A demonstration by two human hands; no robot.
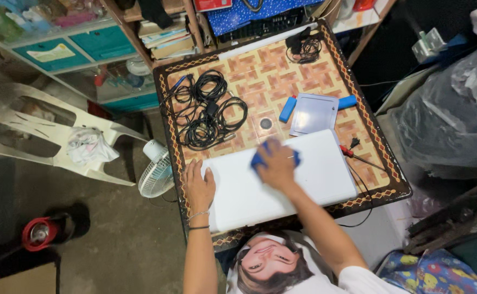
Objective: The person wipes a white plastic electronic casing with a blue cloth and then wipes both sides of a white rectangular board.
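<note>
far to my left a white plastic chair (42, 130) lies tipped on the floor, a small white fan (157, 173) standing between it and the table (358, 95). my left hand (199, 188) lies open and flat on the left edge of the closed white laptop (303, 179), which sits on the near side of the patterned tabletop. beyond that hand a tangle of black cables (208, 111) is heaped. my right hand (276, 163) is pressed down on a blue cloth (260, 158), fingers curled over it, on the laptop lid near its far edge. just past the laptop lie a blue lighter (287, 109) and a grey square panel (314, 114); a red-handled screwdriver (358, 157) rests at the laptop's right.
</note>
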